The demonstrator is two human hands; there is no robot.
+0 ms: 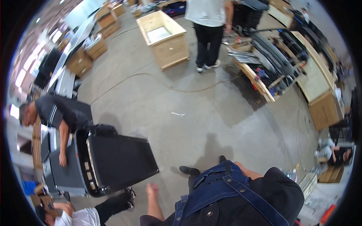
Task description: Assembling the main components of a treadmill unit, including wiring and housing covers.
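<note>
My left hand [152, 188] hangs low beside my blue denim apron [218, 184], a little blurred, its fingers not clear. It is nearest to a large black tapered panel [124, 160] and appears apart from it. A black frame with a rounded rim [81, 162] stands at the panel's left end, with several small pale blocks along it. My right forearm [249, 171] bends in front of my body; the apron and sleeve hide that hand's fingers. I see nothing held in either hand.
A co-worker in dark clothes [62, 113] leans over the black pieces; another in a white top [81, 216] is below. A person [205, 34] stands beyond, by an open wooden crate [169, 49]. A parts-filled bin [264, 88] stands right. A cable [184, 90] crosses the floor.
</note>
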